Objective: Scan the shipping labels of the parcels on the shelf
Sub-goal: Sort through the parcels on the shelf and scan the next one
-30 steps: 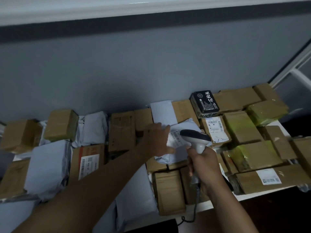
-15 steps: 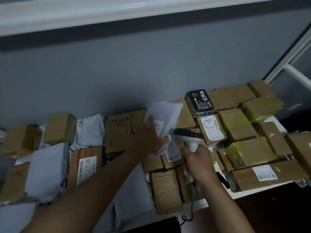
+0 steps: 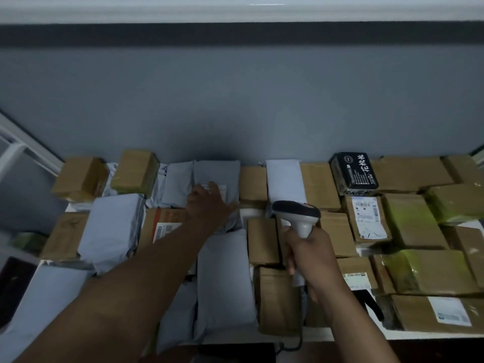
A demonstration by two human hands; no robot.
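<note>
While the right hand (image 3: 306, 254) grips the handle of a grey barcode scanner (image 3: 297, 214) with its fingers curled round it, the left hand (image 3: 207, 203) reaches to the back row and lies with fairly straight fingers on a grey mailer bag (image 3: 217, 176) against the wall. Brown boxes and grey bags crowd the white shelf (image 3: 419, 334). A black packet (image 3: 353, 171) sits at the back right, and a labelled brown box (image 3: 366, 218) lies just right of the scanner's head.
</note>
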